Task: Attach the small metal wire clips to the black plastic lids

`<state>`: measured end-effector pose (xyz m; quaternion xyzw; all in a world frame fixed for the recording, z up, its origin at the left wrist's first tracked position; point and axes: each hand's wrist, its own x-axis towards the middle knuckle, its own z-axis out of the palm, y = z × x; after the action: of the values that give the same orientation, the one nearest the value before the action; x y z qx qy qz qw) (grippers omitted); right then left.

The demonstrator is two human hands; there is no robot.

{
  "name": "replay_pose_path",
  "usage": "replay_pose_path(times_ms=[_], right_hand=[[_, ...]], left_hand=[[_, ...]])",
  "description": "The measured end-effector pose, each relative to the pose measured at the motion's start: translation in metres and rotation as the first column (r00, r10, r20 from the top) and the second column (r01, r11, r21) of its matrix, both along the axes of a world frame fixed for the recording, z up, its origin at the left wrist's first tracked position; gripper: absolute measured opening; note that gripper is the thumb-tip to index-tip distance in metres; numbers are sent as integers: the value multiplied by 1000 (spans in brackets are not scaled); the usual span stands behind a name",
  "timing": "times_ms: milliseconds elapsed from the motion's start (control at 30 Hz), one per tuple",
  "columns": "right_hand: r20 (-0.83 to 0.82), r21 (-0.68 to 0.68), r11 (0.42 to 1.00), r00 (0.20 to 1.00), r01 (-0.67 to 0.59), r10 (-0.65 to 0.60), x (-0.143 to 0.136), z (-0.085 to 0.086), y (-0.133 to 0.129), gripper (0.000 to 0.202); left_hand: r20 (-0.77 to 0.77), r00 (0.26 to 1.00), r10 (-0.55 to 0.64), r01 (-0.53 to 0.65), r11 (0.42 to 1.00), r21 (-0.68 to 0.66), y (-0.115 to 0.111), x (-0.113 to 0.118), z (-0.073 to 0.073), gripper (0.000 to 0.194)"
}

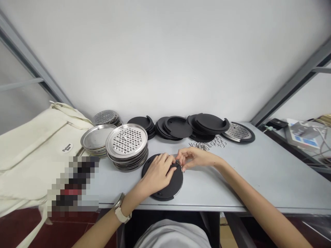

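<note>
A black round plastic base (173,184) lies on the table in front of me, with a thin silvery edge along its lower right side. My left hand (159,171) is on top of it, fingers bent towards the upper right rim and thumb apart, holding it down. At that rim my right hand (188,158) pinches a small metal ring (179,164), which touches the base. The left fingertips are close to the ring. Whether the ring passes through the base is hidden by the fingers.
Left of the base stand stacked round metal grater plates (126,141) and plain-faced metal discs (98,137). Along the wall lie black round bases (178,126), loose metal rings (218,141) and a grater plate in a black base (239,132). A cream cloth bag (38,151) hangs over the left edge.
</note>
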<state>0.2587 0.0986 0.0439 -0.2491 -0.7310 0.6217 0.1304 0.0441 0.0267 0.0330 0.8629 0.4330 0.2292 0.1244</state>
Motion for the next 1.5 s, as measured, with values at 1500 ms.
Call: replay_pose_path(times_ms=[1500], right_hand=[[4,-45,997,998,-59,59,11,-2,4,39]], left_hand=[[-7,1000,-3,3,1000,-20,1,1,4,6]])
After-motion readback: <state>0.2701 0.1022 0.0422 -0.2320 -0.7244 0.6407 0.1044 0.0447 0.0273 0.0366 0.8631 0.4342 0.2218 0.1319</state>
